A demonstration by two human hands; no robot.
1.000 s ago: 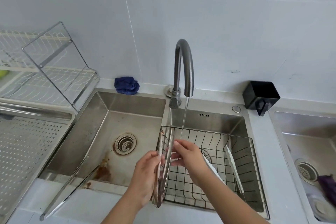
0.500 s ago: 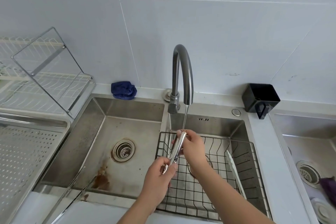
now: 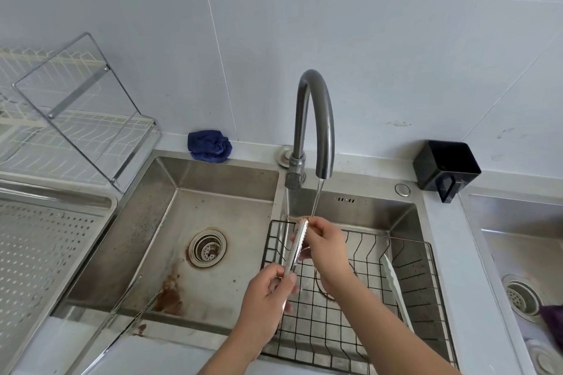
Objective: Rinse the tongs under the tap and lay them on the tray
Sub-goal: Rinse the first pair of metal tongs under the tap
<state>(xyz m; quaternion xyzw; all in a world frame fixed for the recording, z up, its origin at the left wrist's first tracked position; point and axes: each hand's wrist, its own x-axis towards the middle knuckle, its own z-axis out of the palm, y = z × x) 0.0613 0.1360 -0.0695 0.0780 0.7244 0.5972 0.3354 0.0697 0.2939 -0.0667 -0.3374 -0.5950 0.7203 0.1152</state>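
both hands grip tongs (image 3: 296,248) under tap (image 3: 315,119), seemingly over basket rim (image 3: 359,231).

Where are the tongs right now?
In the head view the tongs are centre frame, held by both hands over the black wire basket in the right basin, their tip under the tap's stream.

No readable text, label, brand, number or sign anywhere I look. My hands, metal surfaces, wall tiles: all unmarked as far as I can tell.
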